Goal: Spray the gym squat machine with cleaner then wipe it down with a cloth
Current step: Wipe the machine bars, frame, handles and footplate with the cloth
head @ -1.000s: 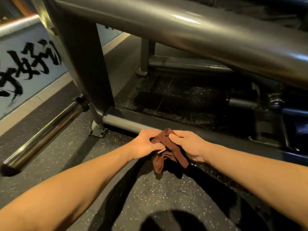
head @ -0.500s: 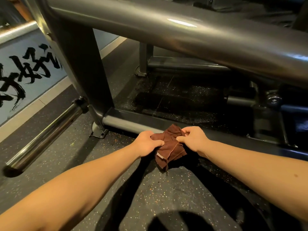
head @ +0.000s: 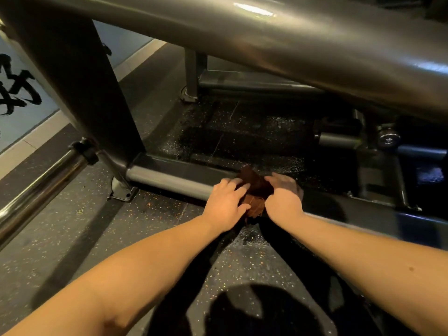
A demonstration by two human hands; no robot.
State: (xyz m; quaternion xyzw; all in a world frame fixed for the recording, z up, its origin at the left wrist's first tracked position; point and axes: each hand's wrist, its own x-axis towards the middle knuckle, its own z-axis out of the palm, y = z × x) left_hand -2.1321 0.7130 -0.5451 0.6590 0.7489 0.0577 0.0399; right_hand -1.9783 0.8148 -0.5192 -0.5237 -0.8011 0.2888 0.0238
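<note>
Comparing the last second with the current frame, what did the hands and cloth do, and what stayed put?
Both hands carried the brown cloth forward, from just in front of the low base bar onto it; it now lies bunched over the bar's top. The left hand and right hand kept hold of it throughout; nothing was let go. The upper bar stayed as it was.

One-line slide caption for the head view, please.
Left hand and right hand hold a brown cloth on the squat machine's base rail, under its thick upper bar.

Wall panel point(head: 17, 132) bears black brush characters point(head: 26, 97), possibly Chinese, unreadable.
</note>
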